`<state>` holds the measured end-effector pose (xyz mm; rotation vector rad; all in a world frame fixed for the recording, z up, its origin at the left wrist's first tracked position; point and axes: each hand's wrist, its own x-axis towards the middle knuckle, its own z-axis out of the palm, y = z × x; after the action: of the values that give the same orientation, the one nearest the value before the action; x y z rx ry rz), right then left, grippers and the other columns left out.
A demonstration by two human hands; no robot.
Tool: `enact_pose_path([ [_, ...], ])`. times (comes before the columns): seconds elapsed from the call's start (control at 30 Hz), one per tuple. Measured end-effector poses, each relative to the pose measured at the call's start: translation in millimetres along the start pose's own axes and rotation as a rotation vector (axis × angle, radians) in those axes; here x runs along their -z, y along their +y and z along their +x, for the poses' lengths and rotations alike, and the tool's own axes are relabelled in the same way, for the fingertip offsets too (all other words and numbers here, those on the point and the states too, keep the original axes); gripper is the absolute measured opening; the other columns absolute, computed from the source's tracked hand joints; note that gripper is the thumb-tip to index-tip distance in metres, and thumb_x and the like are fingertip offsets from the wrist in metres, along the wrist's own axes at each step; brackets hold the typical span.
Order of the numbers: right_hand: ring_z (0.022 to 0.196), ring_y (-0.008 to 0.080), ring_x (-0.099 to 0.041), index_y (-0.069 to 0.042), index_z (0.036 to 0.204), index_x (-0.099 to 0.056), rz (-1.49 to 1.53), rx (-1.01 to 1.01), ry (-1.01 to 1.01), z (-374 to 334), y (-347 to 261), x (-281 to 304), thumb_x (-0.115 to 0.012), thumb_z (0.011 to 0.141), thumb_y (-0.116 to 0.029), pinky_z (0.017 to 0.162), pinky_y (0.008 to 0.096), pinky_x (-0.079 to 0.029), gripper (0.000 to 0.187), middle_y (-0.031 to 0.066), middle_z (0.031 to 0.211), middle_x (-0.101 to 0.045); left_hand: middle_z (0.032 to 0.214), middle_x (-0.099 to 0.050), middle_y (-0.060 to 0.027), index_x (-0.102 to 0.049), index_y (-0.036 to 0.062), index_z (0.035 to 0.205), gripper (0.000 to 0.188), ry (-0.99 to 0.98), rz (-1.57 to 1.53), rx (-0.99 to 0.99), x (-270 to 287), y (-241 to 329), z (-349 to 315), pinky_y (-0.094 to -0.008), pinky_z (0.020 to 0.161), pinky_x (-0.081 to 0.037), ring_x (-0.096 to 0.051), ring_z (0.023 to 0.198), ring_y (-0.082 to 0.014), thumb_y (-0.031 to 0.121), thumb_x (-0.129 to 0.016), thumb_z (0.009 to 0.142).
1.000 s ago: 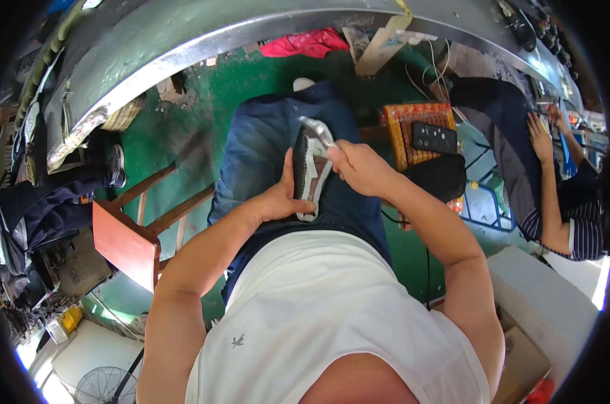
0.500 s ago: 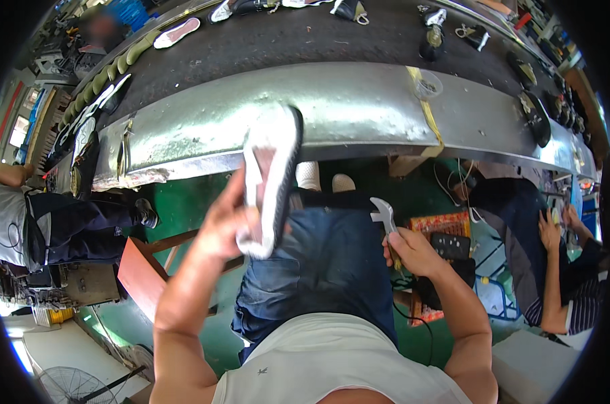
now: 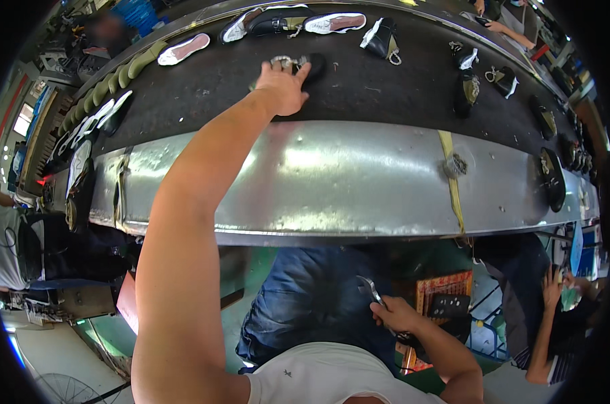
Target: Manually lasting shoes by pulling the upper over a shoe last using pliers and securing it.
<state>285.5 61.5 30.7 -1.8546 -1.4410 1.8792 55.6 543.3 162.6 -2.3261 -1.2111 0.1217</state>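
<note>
My left arm stretches forward over the metal ledge. At its end my left hand (image 3: 280, 89) lies over a dark shoe (image 3: 313, 66) on the black belt, fingers and thumb curved about it. The shoe's rounded black end shows to the right of the hand, and a pale cord or trim shows at the fingertips; the rest is hidden. Low over my lap, my right hand (image 3: 397, 314) is closed round the handle of metal pincers (image 3: 367, 288). Their curved head points up and away from me.
A shiny metal ledge (image 3: 359, 182) runs along the black belt (image 3: 204, 87). Several shoes stand on the belt, among them a white-soled shoe (image 3: 335, 23) lying sole up. A small clear cup (image 3: 455, 165) sits on the ledge by a yellow strap (image 3: 447, 145). Co-workers sit on both sides.
My left hand has gone from above the ledge, where it held a shoe sole outward, to a dark shoe on the belt. My right hand with the pincers is lower. The view has tilted up.
</note>
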Motion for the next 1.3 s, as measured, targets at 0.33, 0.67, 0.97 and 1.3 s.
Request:
enact_pose_path([
  [0.33,0.070,0.0154,-0.068,-0.002,0.097,-0.065,0.112,-0.084,-0.155,69.6,-8.2,67.4,-0.054,0.104,-0.040,0.066,0.0317,-0.055,0.041,0.0075,0.077,-0.071,0.128,-0.064,-0.0257,-0.061,0.0039,0.130,0.053,0.270,-0.759,0.661,-107.5,-151.4,152.0,-0.0441,0.107,-0.045,-0.059,0.122,-0.0390,0.039,-0.056,0.091],
  [0.67,0.068,0.0164,-0.066,-0.001,0.092,-0.066,0.129,-0.013,-0.230,120.7,-16.1,105.9,-0.051,0.102,-0.020,0.066,0.0332,-0.054,0.026,0.0079,0.077,-0.068,0.132,-0.062,-0.0230,-0.046,-0.0012,0.145,0.090,0.139,-0.607,0.611,-156.3,-144.2,247.4,-0.0402,0.107,-0.046,-0.060,0.123,-0.0339,0.044,-0.084,0.077],
  [0.97,0.071,0.0161,-0.069,-0.001,0.094,-0.065,0.398,-0.129,-0.208,87.5,-18.7,58.9,-0.053,0.104,-0.026,0.067,0.0327,-0.056,0.030,0.0074,0.082,-0.070,0.104,-0.071,-0.0175,-0.057,-0.0013,0.126,0.045,0.067,-1.947,0.898,-121.2,-194.5,144.0,-0.0302,0.064,-0.059,-0.073,0.082,-0.0294,0.034,-0.064,0.099],
  [1.3,0.070,0.0165,-0.071,0.000,0.097,-0.062,0.364,-0.027,-0.120,17.1,18.9,-35.2,-0.060,0.103,-0.027,0.064,0.0316,-0.056,0.028,0.0077,0.082,-0.070,0.131,-0.061,-0.0191,-0.044,0.0004,0.143,0.057,0.426,-1.946,0.137,50.8,-189.8,-246.0,-0.0454,0.105,-0.047,-0.060,0.123,-0.0351,0.043,-0.049,0.106],
])
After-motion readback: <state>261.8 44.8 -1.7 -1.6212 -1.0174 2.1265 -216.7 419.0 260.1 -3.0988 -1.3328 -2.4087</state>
